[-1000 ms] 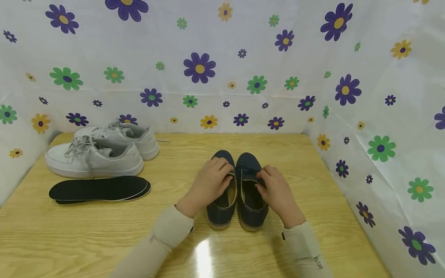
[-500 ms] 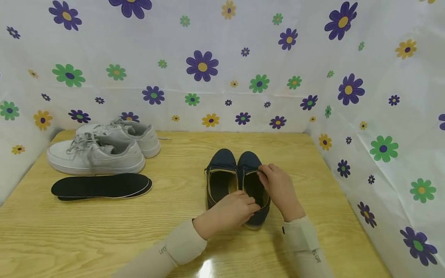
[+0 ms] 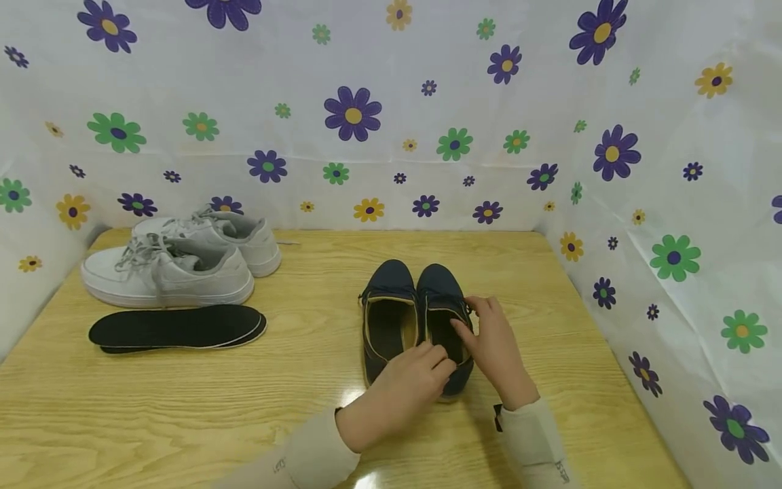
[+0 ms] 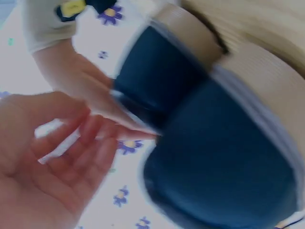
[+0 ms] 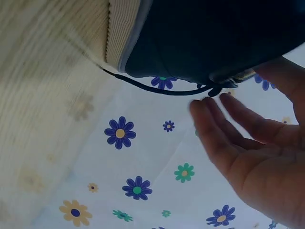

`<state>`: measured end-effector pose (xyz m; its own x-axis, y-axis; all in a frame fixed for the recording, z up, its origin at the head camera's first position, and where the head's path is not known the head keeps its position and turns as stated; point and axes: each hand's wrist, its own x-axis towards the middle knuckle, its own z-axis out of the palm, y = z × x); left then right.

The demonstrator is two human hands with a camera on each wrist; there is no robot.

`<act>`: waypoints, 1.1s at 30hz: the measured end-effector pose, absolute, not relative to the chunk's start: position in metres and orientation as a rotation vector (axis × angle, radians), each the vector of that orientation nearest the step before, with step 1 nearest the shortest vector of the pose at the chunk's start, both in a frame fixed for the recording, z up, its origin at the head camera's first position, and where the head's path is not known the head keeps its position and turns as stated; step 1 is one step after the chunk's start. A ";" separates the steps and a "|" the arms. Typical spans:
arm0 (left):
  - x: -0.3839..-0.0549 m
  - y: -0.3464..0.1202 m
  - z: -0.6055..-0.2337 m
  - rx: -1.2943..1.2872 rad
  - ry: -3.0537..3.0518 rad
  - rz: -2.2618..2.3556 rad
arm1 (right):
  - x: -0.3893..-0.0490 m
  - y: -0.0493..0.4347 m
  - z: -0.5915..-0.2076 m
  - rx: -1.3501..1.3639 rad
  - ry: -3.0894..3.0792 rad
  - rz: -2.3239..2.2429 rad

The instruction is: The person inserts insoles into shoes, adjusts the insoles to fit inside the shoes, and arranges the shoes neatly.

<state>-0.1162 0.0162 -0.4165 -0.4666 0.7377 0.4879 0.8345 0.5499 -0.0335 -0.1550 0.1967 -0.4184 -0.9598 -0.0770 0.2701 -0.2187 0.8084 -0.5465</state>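
Note:
In the head view a pair of dark navy lace-up shoes stands side by side, toes away from me: the left shoe (image 3: 391, 280) and the right shoe (image 3: 438, 280). Over the heel end of the pair reaches my left hand (image 3: 408, 384), fingers loosely bent near the right shoe's opening. The left wrist view shows its palm beside the blurred heels, nothing between thumb and fingers. My right hand (image 3: 497, 346) is at the right shoe's outer side, thumb over the opening. Its relaxed fingers (image 5: 214, 124) are right by the dark lace (image 5: 162, 90) in the right wrist view.
White lace-up sneakers (image 3: 183, 272) stand at the back left of the wooden table (image 3: 305, 305). In front of them lie black insoles (image 3: 177, 327), stacked. A flower-print white cloth (image 3: 293, 136) encloses the back and sides.
My left hand has left the left shoe's tongue and moved back to the heel end. My right hand has shifted from the right shoe's tongue to its outer side by the lace.

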 end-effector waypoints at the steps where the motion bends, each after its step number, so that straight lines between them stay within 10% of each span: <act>1: -0.111 0.016 -0.415 -1.222 -2.372 -0.298 | -0.152 0.197 -0.417 0.183 -2.799 0.923; 33: -0.107 0.031 -0.426 -1.045 -2.705 -0.346 | -0.187 0.200 -0.419 0.449 -2.420 0.477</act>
